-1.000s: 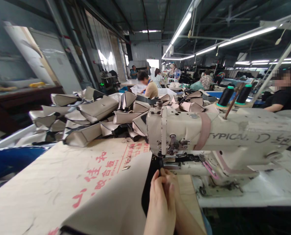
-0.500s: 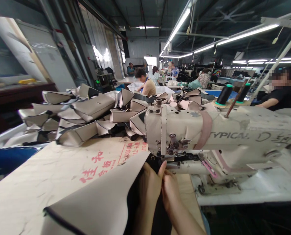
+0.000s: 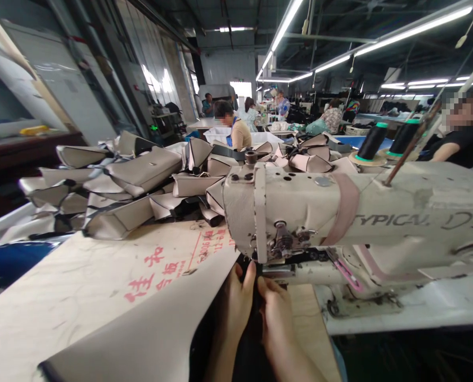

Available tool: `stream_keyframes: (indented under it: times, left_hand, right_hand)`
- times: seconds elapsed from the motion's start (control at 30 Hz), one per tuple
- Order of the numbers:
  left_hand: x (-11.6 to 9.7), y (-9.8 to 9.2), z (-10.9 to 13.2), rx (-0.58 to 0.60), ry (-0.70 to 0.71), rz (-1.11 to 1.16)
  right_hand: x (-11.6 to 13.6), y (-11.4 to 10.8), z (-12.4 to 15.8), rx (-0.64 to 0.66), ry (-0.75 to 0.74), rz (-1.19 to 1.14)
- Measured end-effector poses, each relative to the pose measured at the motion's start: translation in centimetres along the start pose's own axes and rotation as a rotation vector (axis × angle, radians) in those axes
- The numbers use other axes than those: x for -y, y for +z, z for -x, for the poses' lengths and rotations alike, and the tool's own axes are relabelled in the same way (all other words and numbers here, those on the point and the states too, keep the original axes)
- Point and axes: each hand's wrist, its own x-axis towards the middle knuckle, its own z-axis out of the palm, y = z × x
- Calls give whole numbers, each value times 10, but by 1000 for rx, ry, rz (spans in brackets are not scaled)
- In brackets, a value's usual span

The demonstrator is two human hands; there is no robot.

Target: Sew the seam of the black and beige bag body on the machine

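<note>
A large beige piece with a dark edge and black inner side (image 3: 141,323) lies over the plywood board, its narrow end under the head of the sewing machine (image 3: 292,201). My left hand (image 3: 238,292) is closed on the black part of this piece, thumb pointing up near the needle area. Just to its right, my right hand (image 3: 274,305) has its fingers bent against the same black material. The needle and the spot beneath it are mostly hidden by the machine head and my fingertips.
Sewn beige pieces (image 3: 141,170) are heaped behind the plywood board (image 3: 81,281). Black thread cones (image 3: 371,142) stand behind the machine. A person in a black top (image 3: 465,138) is at the right; another in a tan top (image 3: 238,132) sits beyond the heap. Pink tweezers (image 3: 348,273) rest by the machine.
The view has shifted, so the machine appears larger and nearer. My hands have moved slightly apart, and the beige piece reaches farther left in the picture.
</note>
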Motion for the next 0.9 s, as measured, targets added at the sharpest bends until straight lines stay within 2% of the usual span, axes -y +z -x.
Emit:
stream_keyframes:
  times: [0.2,0.53,0.9]
  left_hand:
    - [8,8,-3,59,-25,-5]
    - [9,4,-5,90,10,-7]
    - [5,3,-8,97,-18,-32]
  right_hand:
    - [8,5,1,-32,30,-43]
    - [1,1,0,-55,-63,70]
    - [-2,1,-7,-93,-55,59]
